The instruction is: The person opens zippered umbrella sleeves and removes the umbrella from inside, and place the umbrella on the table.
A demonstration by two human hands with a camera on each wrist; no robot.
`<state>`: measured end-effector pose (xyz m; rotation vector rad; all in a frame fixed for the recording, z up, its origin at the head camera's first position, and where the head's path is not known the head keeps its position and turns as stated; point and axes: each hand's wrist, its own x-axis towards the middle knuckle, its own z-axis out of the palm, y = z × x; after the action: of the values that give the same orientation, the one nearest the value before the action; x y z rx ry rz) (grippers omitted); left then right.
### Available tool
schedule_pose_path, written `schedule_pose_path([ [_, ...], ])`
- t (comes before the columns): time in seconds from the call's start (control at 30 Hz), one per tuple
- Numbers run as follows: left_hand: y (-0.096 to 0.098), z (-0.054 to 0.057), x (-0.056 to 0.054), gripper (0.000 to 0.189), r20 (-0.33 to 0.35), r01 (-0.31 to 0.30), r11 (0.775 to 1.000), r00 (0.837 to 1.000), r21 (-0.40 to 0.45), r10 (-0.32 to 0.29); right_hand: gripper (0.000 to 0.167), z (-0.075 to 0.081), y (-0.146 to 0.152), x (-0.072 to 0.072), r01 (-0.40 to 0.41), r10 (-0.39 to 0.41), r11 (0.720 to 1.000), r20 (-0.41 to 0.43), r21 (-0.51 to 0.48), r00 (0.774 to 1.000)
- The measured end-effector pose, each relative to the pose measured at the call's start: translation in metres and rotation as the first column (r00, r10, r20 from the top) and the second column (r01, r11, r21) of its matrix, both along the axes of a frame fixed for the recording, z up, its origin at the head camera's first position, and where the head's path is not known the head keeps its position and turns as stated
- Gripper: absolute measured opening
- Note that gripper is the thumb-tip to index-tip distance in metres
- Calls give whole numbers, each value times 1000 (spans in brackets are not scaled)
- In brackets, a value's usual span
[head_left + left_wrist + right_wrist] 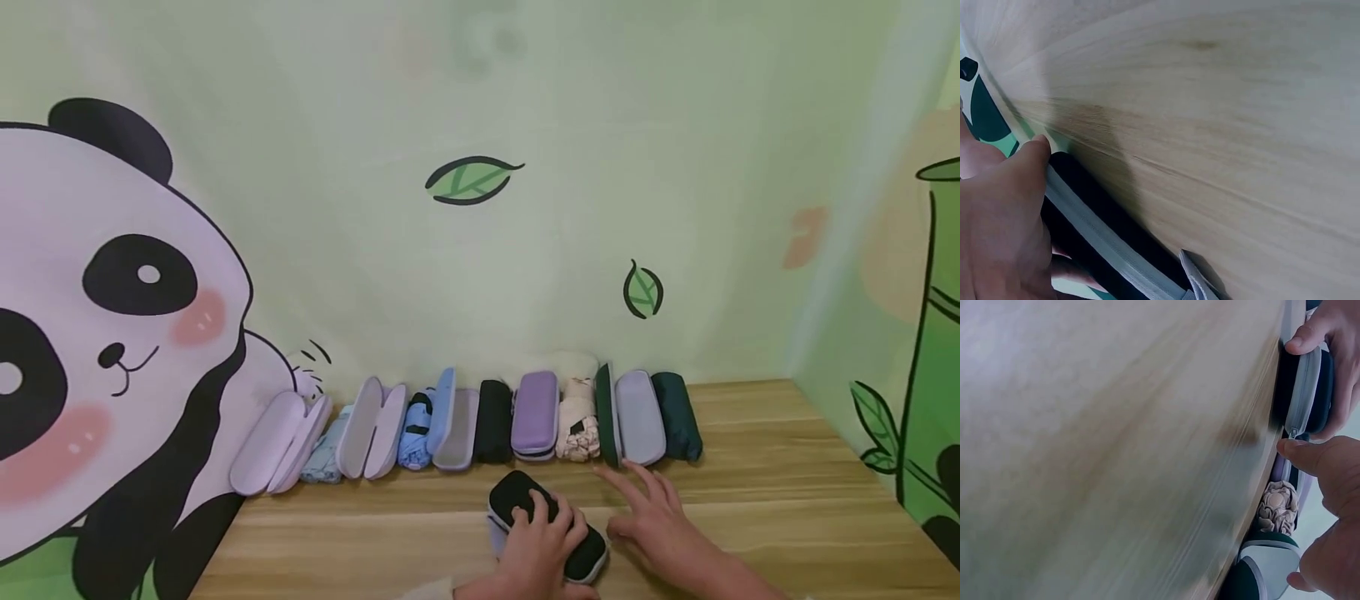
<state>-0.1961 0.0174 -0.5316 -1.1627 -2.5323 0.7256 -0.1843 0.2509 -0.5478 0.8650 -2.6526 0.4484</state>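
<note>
A black zip case (pixel 585 557) with a grey zipper band lies slantwise on the wooden table. My left hand (pixel 536 537) grips it from above, fingers spread over its top. In the left wrist view the zipper band (pixel 1100 240) runs shut along the case's side, and a small grey tab (pixel 1196 275) sticks out at one end. My right hand (pixel 667 525) is at the case's right end, its index and middle fingers stretched forward. The right wrist view has the right thumb right by the zipper pull (pixel 1294 433).
Along the wall stands a row of cases and rolled fabric bundles. It includes open lilac cases (pixel 262 446), an open blue case (pixel 457 437), a closed purple case (pixel 536 412), a beige bundle (pixel 579 408), an open green case (pixel 641 417) and a dark green bundle (pixel 677 412).
</note>
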Motion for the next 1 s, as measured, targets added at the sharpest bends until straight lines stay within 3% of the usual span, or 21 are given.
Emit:
schedule_pose_path([
  [0.2, 3, -8, 3, 89, 8, -43, 999, 999, -15, 43, 21, -3, 2, 4, -41, 46, 998, 138, -37, 989],
  [0.4, 10, -9, -2, 95, 5, -114, 993, 994, 23, 113, 19, -3, 0, 4, -72, 75, 997, 84, -42, 994],
  [0.5, 10, -10, -6, 96, 10, -126, 992, 992, 28, 126, 20, -1, -1, 2, -60, 63, 998, 105, -37, 992],
  [0.67, -12, -12, -25, 91, 137, -26, 989, 991, 144, 7, 18, 4, 2, -4, -14, 13, 1000, 81, 17, 997],
  [0.83, -42, -5, -44, 82, 313, 26, 977, 945, 211, -92, 20, 3, 7, -18, 98, -96, 994, -44, 41, 994],
  [1.0, -47, -5, -51, 76, 371, 87, 962, 910, 260, -183, 21, 0, 9, -26, 176, -172, 983, -80, 43, 982],
])
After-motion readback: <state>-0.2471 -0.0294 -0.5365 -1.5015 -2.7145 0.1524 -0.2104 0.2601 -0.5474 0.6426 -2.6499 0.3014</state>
